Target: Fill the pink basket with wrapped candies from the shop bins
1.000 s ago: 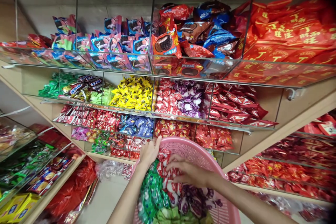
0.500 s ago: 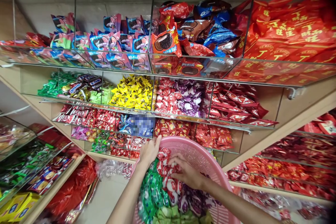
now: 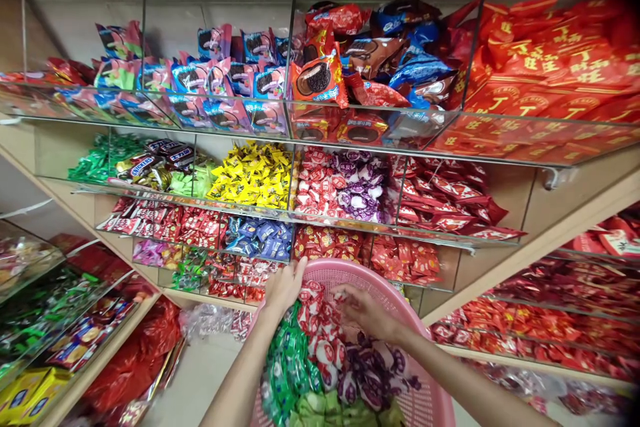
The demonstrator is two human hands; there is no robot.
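Observation:
A pink plastic basket (image 3: 417,320) with small holes in its wall is in front of me at the lower middle. My left hand (image 3: 286,288) grips its far left rim, thumb along the top. Inside the basket my right hand (image 3: 367,310) hovers beside the red-and-white wrapped candies (image 3: 320,327), its fingers curved and apart, nothing seen in them. Green wrapped candies (image 3: 286,363) lie on the left, purple-and-white ones (image 3: 373,370) on the right, and light green packets (image 3: 325,410) at the near side.
Glass-fronted shelves hold yellow candies (image 3: 253,177), wrapped chocolate biscuits (image 3: 320,77) and red packets (image 3: 560,67). Lower shelves stand at both sides. A red plastic bag (image 3: 137,360) lies at lower left by the pale floor (image 3: 205,363).
My right hand has shifted slightly right and lifted off the red-and-white candies, its fingers opening. My left hand stays on the basket rim.

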